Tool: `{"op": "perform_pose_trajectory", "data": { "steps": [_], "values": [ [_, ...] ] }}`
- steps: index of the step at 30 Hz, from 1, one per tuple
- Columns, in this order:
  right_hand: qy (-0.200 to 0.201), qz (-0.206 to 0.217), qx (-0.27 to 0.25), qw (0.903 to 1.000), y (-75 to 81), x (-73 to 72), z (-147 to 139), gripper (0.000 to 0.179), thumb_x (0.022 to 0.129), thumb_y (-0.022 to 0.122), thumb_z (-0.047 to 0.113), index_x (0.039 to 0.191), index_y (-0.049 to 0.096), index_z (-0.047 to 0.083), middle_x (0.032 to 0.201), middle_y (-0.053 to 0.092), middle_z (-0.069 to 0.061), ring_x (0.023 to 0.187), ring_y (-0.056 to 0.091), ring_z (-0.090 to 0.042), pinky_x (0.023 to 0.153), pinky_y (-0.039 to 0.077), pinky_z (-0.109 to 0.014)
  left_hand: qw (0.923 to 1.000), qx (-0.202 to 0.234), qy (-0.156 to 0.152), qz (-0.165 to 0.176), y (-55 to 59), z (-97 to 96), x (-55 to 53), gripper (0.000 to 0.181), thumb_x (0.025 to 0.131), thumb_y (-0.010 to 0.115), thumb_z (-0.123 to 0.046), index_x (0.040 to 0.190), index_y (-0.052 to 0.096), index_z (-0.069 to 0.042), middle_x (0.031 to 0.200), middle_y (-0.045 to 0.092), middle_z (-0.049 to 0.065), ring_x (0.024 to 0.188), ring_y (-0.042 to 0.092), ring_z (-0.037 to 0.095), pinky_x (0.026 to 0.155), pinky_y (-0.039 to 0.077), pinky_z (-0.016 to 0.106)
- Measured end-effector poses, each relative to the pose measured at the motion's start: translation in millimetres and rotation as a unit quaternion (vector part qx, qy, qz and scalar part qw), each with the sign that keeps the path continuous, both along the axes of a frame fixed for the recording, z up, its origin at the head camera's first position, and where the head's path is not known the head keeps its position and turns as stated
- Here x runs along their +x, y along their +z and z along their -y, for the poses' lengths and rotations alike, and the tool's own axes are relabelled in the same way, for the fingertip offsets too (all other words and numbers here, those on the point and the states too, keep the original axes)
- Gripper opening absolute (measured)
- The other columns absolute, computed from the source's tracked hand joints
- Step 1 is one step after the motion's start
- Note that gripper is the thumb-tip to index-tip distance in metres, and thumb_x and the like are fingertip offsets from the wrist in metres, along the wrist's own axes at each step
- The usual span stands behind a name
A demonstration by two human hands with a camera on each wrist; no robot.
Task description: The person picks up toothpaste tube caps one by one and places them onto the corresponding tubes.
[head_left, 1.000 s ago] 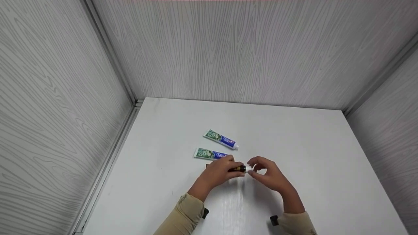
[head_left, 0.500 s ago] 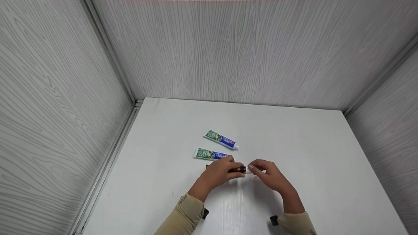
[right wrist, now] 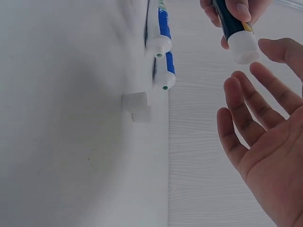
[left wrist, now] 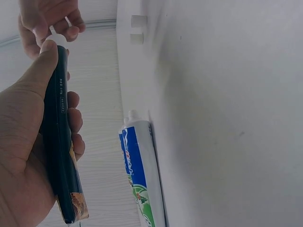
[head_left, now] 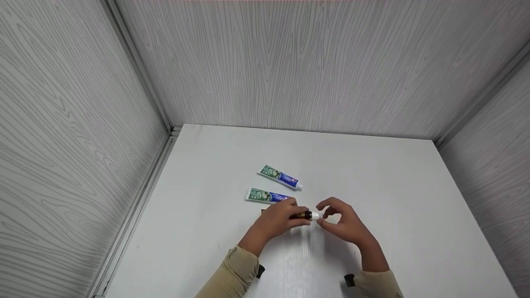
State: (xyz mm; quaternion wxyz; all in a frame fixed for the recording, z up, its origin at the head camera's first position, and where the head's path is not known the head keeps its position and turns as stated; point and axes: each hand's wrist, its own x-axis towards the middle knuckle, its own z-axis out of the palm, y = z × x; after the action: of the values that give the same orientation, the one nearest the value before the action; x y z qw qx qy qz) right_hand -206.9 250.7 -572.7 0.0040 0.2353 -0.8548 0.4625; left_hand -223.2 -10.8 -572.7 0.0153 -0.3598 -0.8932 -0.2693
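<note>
My left hand (head_left: 278,217) grips a dark toothpaste tube (left wrist: 57,137) round its body, thumb along its side near the white cap (right wrist: 244,47). In the head view the tube points right, cap end toward my right hand (head_left: 340,220). That hand's fingers are spread loosely around the cap; in the right wrist view its thumb and index finger stand close to the cap's end with a gap between them. Two green-and-blue toothpaste tubes lie beyond my left hand, a far one (head_left: 280,177) and a nearer one (head_left: 265,195) partly hidden by it. Their nozzles show uncapped in the right wrist view.
Two small white caps, one (right wrist: 135,101) and another (right wrist: 142,115), rest on the white table (head_left: 397,198) near the uncapped tubes. Grey wood-grain panels (head_left: 281,66) rise at the back and both sides.
My right finger and thumb closed on the cap half a second ago and are now apart again, the hand slightly further right. My left hand and the lying tubes have stayed in place.
</note>
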Motion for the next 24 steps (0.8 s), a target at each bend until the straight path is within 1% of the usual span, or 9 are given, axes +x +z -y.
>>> {"op": "perform_pose_trajectory", "data": {
  "steps": [2,5,8,11,14,17,24],
  "values": [
    [0.004,-0.002,0.000,1.0000,1.1,0.9,1.2,0.036,0.089,0.086,0.012,0.116,0.070,0.028,0.115,0.072,-0.003,0.093,0.069,-0.016,0.090,0.059,-0.048,1.0000,0.002,0.001,0.001,0.0,0.4,0.3,0.043,0.101,0.067,-0.053,0.132,0.077,-0.026,0.098,0.062,-0.002,0.077,0.050,0.005,0.065,0.040,0.018],
    [0.015,-0.002,0.000,0.9999,0.9,1.1,2.6,0.033,0.088,0.086,0.009,0.115,0.071,0.020,0.113,0.072,-0.006,0.093,0.069,-0.018,0.090,0.058,-0.042,1.0000,0.003,0.000,0.002,-0.4,1.2,0.9,0.042,0.101,0.067,-0.053,0.132,0.077,-0.026,0.099,0.062,-0.002,0.078,0.051,0.005,0.066,0.042,0.018],
    [0.019,0.003,0.002,0.9998,-0.1,0.7,3.4,0.029,0.089,0.085,0.009,0.113,0.072,0.017,0.110,0.072,-0.003,0.093,0.069,-0.017,0.089,0.057,-0.037,1.0000,0.005,0.001,0.005,-1.2,2.0,1.9,0.042,0.101,0.067,-0.053,0.133,0.076,-0.027,0.100,0.063,-0.002,0.079,0.052,0.005,0.067,0.043,0.018],
    [0.020,0.009,0.003,0.9998,-1.1,0.1,3.1,0.024,0.092,0.083,0.012,0.112,0.073,0.019,0.109,0.072,0.002,0.093,0.069,-0.016,0.089,0.058,-0.040,0.9999,0.006,0.004,0.008,-1.7,2.2,2.8,0.042,0.101,0.067,-0.053,0.133,0.076,-0.027,0.101,0.063,-0.002,0.079,0.052,0.005,0.067,0.043,0.018],
    [0.018,0.020,0.003,0.9996,-2.4,-0.3,2.3,0.018,0.096,0.081,0.018,0.113,0.074,0.020,0.111,0.074,0.001,0.093,0.069,-0.015,0.089,0.058,-0.045,0.9999,0.006,0.005,0.008,-1.3,1.9,3.7,0.042,0.101,0.067,-0.053,0.133,0.076,-0.027,0.101,0.063,-0.002,0.079,0.052,0.005,0.067,0.043,0.018],
    [0.013,0.036,0.005,0.9993,-3.0,-0.4,1.6,0.016,0.100,0.078,0.025,0.114,0.075,0.018,0.113,0.075,0.000,0.094,0.069,-0.015,0.090,0.058,-0.046,1.0000,0.005,0.003,0.004,-0.8,1.3,4.1,0.042,0.101,0.067,-0.052,0.133,0.076,-0.026,0.100,0.063,-0.002,0.078,0.051,0.005,0.066,0.043,0.018],
    [-0.007,0.058,0.019,0.9981,-2.3,-1.2,1.0,0.010,0.105,0.070,0.033,0.108,0.076,0.025,0.109,0.073,0.007,0.102,0.068,-0.014,0.094,0.056,-0.038,1.0000,0.005,-0.007,-0.003,0.9,-0.6,3.7,0.042,0.101,0.067,-0.052,0.132,0.077,-0.026,0.097,0.062,-0.002,0.077,0.050,0.006,0.066,0.041,0.018]
  ]
}}
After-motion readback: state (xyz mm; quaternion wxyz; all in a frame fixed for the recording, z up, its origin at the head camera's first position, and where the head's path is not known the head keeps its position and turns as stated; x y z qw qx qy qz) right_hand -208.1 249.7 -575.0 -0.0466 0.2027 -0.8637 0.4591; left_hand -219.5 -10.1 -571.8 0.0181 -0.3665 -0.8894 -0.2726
